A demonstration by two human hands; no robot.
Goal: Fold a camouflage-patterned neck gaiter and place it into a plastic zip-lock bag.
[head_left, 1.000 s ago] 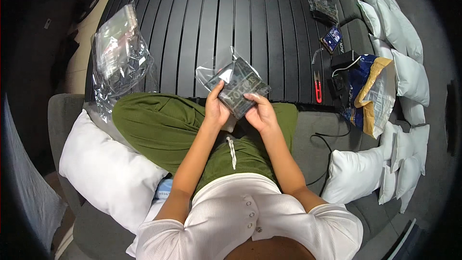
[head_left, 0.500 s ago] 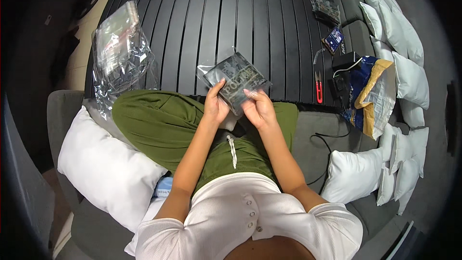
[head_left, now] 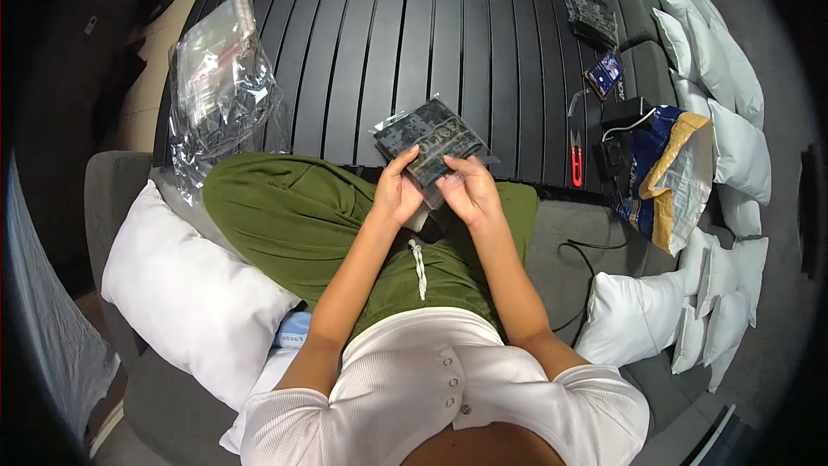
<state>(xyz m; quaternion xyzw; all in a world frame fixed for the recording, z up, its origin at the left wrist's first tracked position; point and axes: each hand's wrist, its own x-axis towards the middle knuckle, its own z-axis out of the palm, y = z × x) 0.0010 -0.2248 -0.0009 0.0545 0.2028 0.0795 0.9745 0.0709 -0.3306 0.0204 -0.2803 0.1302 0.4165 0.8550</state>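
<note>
Two hands on one packet. Your left hand (head_left: 398,194) grips its near left edge, thumb lying on the upper face; your right hand (head_left: 468,194) grips the near right side, thumb likewise on top. Fingers of both are closed on it, with little gap beyond its thickness; how they lie underneath is hidden from view.

Position of the packet (head_left: 424,134): in front of your lap, over the near edge of the slatted black table (head_left: 371,52), one corner pointing away from you. Dark mottled pattern, pale lettering, clear plastic around it. Cannot tell whether it touches the table.

Left on the table: a heap of clear plastic bags (head_left: 217,69), near your bent knee in green trousers (head_left: 276,203). Right side: red-handled snips (head_left: 576,164), points away from you; beyond them a small blue flat item (head_left: 605,75), then a pile of dark packets (head_left: 592,19) near the far right corner. Blue-and-yellow sack (head_left: 666,177), open, right of the snips. White pillow (head_left: 190,302) beside you on the left.
</note>
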